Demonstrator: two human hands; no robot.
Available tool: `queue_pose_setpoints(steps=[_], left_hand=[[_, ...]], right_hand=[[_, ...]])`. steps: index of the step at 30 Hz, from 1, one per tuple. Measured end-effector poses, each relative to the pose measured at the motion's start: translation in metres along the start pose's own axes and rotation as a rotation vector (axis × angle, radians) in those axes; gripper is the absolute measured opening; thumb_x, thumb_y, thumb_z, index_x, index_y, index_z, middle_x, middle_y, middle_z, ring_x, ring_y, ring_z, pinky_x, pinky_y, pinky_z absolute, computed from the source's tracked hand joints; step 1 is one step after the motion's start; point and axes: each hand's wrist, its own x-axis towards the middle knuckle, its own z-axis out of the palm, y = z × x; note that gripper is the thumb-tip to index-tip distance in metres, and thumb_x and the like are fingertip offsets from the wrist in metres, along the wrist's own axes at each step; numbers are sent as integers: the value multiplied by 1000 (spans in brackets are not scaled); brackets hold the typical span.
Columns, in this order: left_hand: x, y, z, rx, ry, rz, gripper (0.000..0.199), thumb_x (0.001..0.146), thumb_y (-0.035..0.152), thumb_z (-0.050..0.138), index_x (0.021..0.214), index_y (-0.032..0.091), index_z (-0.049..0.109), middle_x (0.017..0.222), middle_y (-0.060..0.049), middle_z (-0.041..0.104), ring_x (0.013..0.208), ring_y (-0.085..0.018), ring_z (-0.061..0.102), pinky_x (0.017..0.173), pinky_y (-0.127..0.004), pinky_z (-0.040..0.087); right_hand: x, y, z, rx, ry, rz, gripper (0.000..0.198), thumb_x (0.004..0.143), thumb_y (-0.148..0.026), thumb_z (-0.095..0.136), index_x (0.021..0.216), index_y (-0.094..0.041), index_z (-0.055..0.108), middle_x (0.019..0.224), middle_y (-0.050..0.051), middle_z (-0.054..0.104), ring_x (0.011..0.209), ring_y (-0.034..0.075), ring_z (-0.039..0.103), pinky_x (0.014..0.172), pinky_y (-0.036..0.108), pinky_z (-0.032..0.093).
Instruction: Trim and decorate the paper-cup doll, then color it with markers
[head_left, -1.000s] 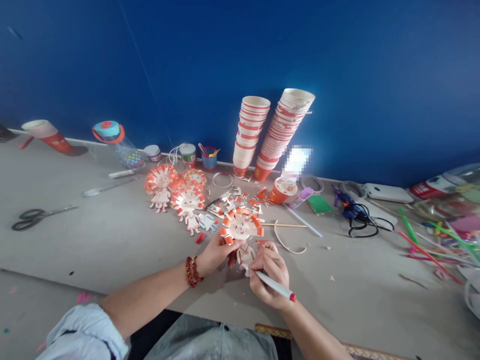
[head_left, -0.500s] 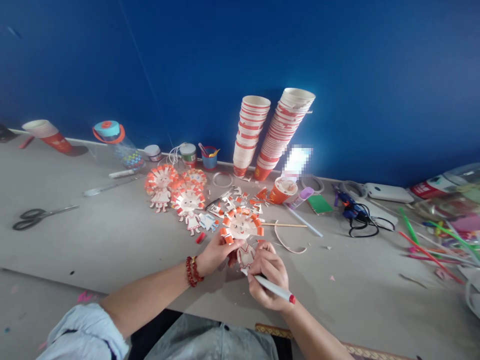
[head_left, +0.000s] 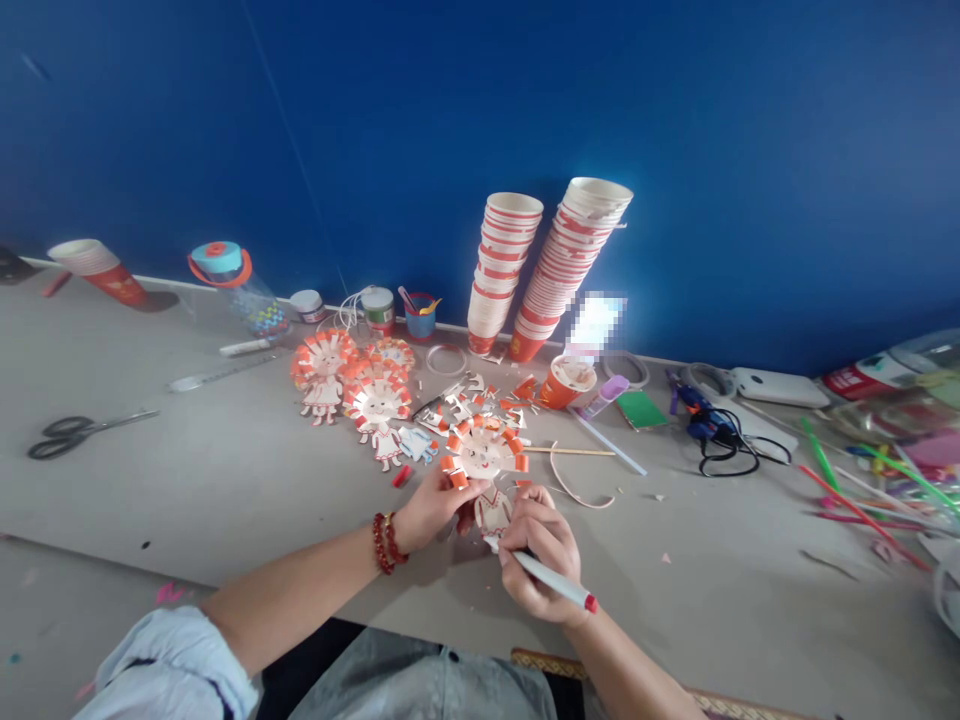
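Note:
My left hand (head_left: 435, 510) grips a paper doll (head_left: 486, 455) by its left side. The doll has a round face, a curled orange-and-white fringe and a dress with red lines. In my right hand (head_left: 541, 555) is a white marker (head_left: 559, 582) with a red end, its tip at the lower part of the dress. A red pen cap (head_left: 402, 476) lies beyond my left wrist. Similar paper dolls (head_left: 377, 402) lie behind it, along with a small light-blue paper piece (head_left: 417, 444). My right fingers partly hide the dress.
Two tall stacks of paper cups (head_left: 504, 270) stand by the blue wall. Paper scraps (head_left: 480, 405), a wooden stick (head_left: 574, 450) and a cup (head_left: 568, 382) lie past the doll. Scissors (head_left: 90, 430) are on the left; a glue gun (head_left: 705, 420) and coloured straws (head_left: 862, 500) on the right.
The marker and my right hand have shifted very slightly right, with the marker's red end a little lower. My left hand keeps its hold on the doll.

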Motion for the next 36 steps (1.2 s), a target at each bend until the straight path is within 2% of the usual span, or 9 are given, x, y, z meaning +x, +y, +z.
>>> queue_pose_setpoints(steps=[7, 23, 32, 36], left_hand=[[0, -3, 0, -9, 6, -1, 36, 83, 41, 60, 58, 15, 55, 47, 2, 54, 35, -8, 44, 35, -21, 33], [0, -3, 0, -13, -1, 2, 34, 83, 39, 59, 60, 15, 54, 48, 2, 54, 35, -7, 44, 36, -20, 33], [2, -9, -2, -24, 24, -14, 32, 80, 42, 63, 65, 14, 57, 49, 1, 55, 35, -8, 45, 34, -20, 34], [2, -8, -2, -27, 7, -16, 37, 80, 44, 63, 63, 12, 60, 48, -1, 56, 36, -8, 46, 35, -20, 34]], right_hand=[[1, -1, 0, 12, -21, -29, 14, 64, -11, 49, 68, -24, 47, 51, -6, 45, 49, 13, 40, 69, 40, 43], [4, -4, -1, 2, 23, 13, 13, 67, -10, 50, 68, -23, 49, 53, -5, 48, 49, 13, 42, 68, 39, 41], [3, -3, -3, -12, 71, 45, 11, 71, -12, 50, 71, -23, 51, 57, -4, 48, 51, 14, 44, 69, 40, 43], [-1, 0, -5, 9, 136, 69, 9, 75, -14, 50, 75, -23, 53, 59, -2, 50, 54, 15, 46, 69, 41, 44]])
